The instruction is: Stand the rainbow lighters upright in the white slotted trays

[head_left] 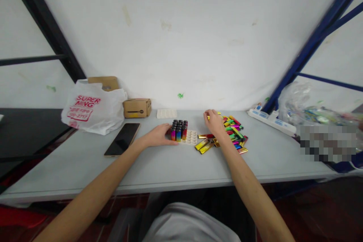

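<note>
On the table, a white tray with rows of round holes (191, 137) carries several upright lighters (178, 131) with black tops and shiny rainbow bodies, packed in its left part. My left hand (159, 135) grips that end, thumb along the front and fingers round the side and back. My right hand (214, 121) is to the right, at the far left edge of a loose pile of shiny coloured tubes (235, 134). Its fingers are bent and closed, and a gold tube (209, 118) shows at the fingertips, partly hidden by them.
A second white tray (166, 114) lies by the wall. To the left are a phone (122, 140), a cardboard box (137, 108) and a white plastic bag (93, 107). At the right are a power strip (270, 121) and a clear bag (296, 98) beside blue frame bars.
</note>
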Demonstrator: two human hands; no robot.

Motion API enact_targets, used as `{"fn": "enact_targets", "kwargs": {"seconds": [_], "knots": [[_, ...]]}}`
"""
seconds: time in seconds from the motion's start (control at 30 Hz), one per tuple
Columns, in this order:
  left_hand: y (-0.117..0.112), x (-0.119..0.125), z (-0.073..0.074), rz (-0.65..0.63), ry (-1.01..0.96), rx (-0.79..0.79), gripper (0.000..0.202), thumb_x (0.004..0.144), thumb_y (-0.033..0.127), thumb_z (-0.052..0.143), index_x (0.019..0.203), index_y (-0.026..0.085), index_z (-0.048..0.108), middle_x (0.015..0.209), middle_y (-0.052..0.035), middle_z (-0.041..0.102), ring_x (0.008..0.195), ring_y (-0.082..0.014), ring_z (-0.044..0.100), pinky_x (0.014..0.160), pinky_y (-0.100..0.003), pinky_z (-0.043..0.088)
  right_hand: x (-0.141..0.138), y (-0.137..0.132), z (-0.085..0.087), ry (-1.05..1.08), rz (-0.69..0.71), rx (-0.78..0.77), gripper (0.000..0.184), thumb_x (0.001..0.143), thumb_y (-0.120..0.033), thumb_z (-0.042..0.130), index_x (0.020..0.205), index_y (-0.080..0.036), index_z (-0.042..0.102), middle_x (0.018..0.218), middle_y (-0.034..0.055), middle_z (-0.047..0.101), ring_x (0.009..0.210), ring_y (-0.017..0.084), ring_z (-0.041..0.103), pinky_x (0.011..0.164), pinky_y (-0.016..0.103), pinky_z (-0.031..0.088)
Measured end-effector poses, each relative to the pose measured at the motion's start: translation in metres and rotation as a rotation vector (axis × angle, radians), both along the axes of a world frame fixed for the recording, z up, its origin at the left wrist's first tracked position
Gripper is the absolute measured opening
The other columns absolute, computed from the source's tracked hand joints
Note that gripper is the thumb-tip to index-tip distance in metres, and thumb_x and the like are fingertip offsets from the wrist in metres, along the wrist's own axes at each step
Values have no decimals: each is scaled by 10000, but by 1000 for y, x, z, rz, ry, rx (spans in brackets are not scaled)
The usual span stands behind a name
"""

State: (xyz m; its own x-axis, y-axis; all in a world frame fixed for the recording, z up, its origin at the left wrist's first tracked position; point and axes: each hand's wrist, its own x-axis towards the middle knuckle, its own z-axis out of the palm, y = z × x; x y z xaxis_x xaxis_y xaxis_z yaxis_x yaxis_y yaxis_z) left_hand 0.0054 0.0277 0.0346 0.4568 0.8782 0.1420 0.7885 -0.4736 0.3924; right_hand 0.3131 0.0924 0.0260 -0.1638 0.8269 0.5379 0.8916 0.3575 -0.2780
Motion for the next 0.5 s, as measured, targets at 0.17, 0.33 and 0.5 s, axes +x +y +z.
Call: {"fn": "enact_targets", "kwargs": {"seconds": [0.17,0.33,0.5], "knots": [[1,0,-2,-4,-6,7,698,698,774,794,1044,174,706,1055,-126,763,928,-341,715,862,-418,578,26,28,-18,-158,-150,-188,522,1102,-275,327,1517,-55,555,1646,244,482,1534,345,432,1240,515,356],[2,0,-2,4,-8,-4,708,695,791,785,1029,173,701,1022,-128,752,895,-340,707,830,-433,577,32,37,-17,-196,-178,-412,620,1132,-408,230,1687,-165,360,1799,139,229,1660,352,204,1276,693,235],[1,0,-2,18,-5,5,698,679,781,798,1023,181,701,1031,-122,759,919,-344,711,837,-416,572,30,41,-16,-229,-170,-505,619,1134,-444,236,1663,-177,414,1749,186,344,1603,348,356,1284,713,150]]}}
